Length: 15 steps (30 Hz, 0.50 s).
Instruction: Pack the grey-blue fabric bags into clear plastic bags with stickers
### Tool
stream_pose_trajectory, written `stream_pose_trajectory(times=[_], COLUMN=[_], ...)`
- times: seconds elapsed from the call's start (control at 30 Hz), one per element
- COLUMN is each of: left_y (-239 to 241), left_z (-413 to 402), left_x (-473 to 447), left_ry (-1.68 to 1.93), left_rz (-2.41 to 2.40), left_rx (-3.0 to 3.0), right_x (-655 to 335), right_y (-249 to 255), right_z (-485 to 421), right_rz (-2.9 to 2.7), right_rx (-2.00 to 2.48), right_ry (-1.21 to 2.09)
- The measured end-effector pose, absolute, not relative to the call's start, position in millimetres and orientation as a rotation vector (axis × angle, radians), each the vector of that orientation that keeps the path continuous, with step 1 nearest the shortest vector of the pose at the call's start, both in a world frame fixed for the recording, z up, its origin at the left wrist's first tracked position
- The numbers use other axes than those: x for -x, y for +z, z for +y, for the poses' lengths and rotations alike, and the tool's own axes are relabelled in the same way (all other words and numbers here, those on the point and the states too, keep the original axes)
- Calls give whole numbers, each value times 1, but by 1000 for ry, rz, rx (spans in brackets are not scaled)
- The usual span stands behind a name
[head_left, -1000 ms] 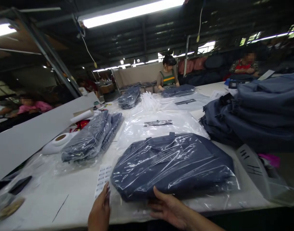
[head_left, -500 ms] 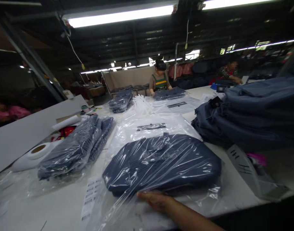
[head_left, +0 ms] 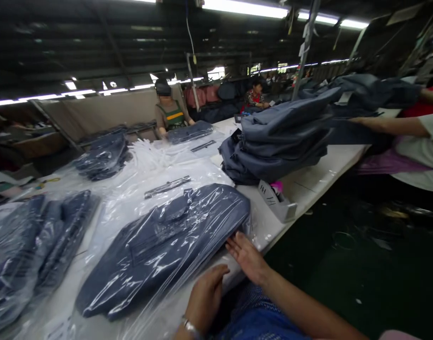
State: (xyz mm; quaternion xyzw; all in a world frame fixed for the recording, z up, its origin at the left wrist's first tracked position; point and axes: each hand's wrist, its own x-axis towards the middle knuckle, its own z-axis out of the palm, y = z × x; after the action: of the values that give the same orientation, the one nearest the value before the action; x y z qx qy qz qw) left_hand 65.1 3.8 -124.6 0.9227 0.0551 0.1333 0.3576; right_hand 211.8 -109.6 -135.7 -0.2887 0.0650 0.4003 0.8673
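Observation:
A dark blue bag (head_left: 174, 231) in clear plastic wrap lies flat at the table's front edge. Against its right front corner rests my right hand (head_left: 248, 257), fingers stretched out and touching the plastic. My left hand (head_left: 205, 295), with a bracelet at the wrist, is beside the bag's front side. Its fingers are slightly curved and apart from the thumb, and I see nothing held in them. Under and behind the bag are clear plastic sleeves (head_left: 131, 208) with a dark printed strip (head_left: 166, 187).
More wrapped blue bags (head_left: 60, 236) lie at left. Unwrapped blue bags (head_left: 276, 137) are piled at right, behind a grey plastic tray (head_left: 278, 203). A co-worker (head_left: 172, 113) stands across the table; another person's arm (head_left: 389, 125) reaches in at right. White strips (head_left: 148, 153) lie mid-table.
The view has swung right, so things appear further left. The wrapped bag now lies more slanted. One hand showed at its front edge before; now both do, with one at its right corner.

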Motion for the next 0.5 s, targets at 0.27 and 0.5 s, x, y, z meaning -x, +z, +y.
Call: stream_pose_trajectory(times=[0.27,0.5], left_y=[-152,-172], left_z=[-19,-20], left_x=[-208,-230], left_ry=[153,95], left_rz=[-75,11], left_rx=[-2379,-2419], right_x=[-276,-262], right_y=[-132,-111], right_z=[-136,-169], right_rz=[375,185], right_rx=[624,687], right_ry=[718,720])
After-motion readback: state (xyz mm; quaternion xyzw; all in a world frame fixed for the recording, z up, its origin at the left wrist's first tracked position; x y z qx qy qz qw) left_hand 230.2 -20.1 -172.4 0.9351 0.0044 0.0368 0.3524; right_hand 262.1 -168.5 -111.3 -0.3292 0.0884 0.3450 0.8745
